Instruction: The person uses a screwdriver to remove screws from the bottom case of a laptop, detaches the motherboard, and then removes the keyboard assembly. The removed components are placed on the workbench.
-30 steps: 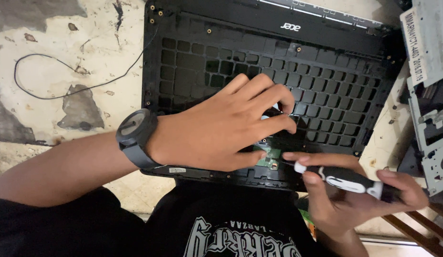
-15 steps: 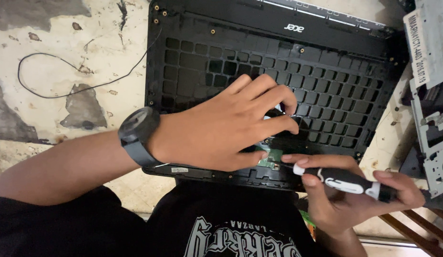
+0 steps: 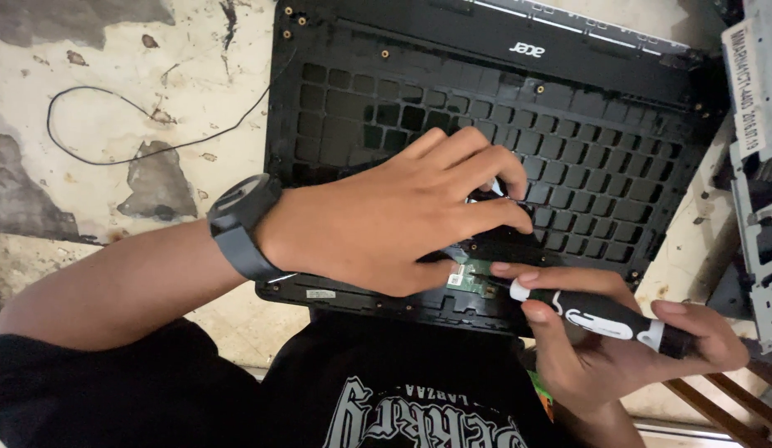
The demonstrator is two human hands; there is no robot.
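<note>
- Right hand [image 3: 618, 348] clamps a black-and-white screwdriver [image 3: 597, 315]; long axis runs leftward from the fist, tip on a small green circuit board [image 3: 469, 278].
- Left hand [image 3: 394, 216] lies just above the tip, fingers curled on the black laptop shell [image 3: 502, 108]; whether it pinches anything, cannot tell.
- Thin black wire [image 3: 137, 124] well left of the left wrist.

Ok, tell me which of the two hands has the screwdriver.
The right hand, at the lower right, grips the black-and-white screwdriver. The left hand, with the wristwatch, lies flat on the laptop shell.
</note>
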